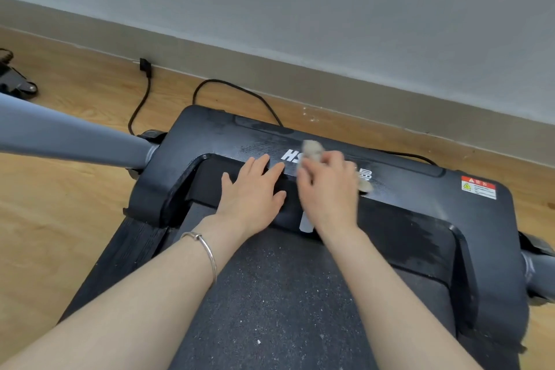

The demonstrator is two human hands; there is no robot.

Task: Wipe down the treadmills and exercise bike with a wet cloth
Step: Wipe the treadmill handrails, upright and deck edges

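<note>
At my far left a black wheeled base (18,84) sits on the wooden floor (60,204). Beside it a grey post (69,135) slants down to the left corner of the treadmill (405,234). A black plug (145,64) sits at the skirting board, and its cable (141,99) trails across the floor toward that corner.

My left hand (252,192) lies flat on the inner edge of the treadmill's black front cover (210,135), fingers straight and slightly spread, holding nothing. A thin silver bracelet (204,249) circles that wrist. Just to the right, my right hand (329,189), blurred, grips the cloth (312,149) and presses it onto the cover over the white lettering. Pale bunches of cloth stick out past my fingers at the top and on the right side.

Below both hands runs the dark belt (285,294), dotted with pale specks. Further right a red and white warning sticker (478,187) sits on the cover's right corner, and a second grey post (540,270) joins the treadmill at the right edge.
</note>
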